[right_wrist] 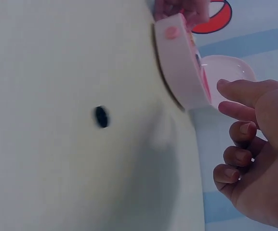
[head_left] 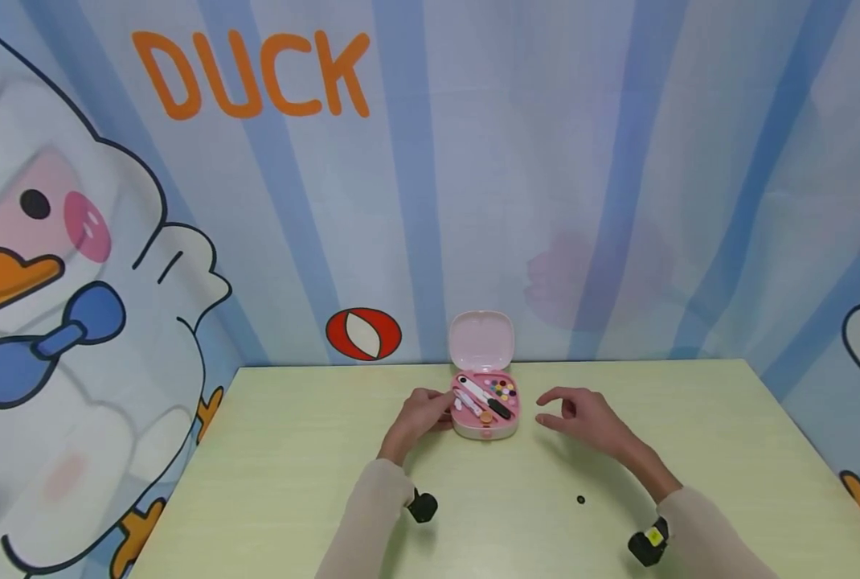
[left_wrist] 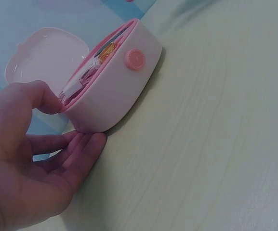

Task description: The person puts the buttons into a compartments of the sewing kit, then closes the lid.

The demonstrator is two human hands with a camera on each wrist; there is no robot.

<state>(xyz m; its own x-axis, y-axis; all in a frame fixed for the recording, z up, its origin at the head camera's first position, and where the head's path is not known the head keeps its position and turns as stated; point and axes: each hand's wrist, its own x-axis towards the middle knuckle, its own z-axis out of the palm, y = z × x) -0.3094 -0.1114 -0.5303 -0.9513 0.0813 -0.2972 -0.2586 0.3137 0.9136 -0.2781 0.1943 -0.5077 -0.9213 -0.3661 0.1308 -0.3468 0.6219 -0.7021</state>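
A pink sewing kit box (head_left: 485, 433) stands on the table with its lid raised at the back. Inside lie a slim white tool with a black end (head_left: 498, 409), small coloured beads or pin heads (head_left: 503, 389) and an orange round piece (head_left: 485, 417). My left hand (head_left: 419, 418) grips the box's left side, thumb at the rim and fingers low against the wall, as the left wrist view (left_wrist: 47, 159) shows. To the right of the box, apart from it, my right hand (head_left: 587, 418) hovers with fingers loosely bent and nothing between them.
A small black disc (head_left: 580, 499), perhaps a button, lies on the pale table (head_left: 292, 482) in front of my right hand. Behind the table hangs a blue striped curtain (head_left: 459, 161) with duck drawings. Black wrist cameras (head_left: 648, 545) sit at both sleeves.
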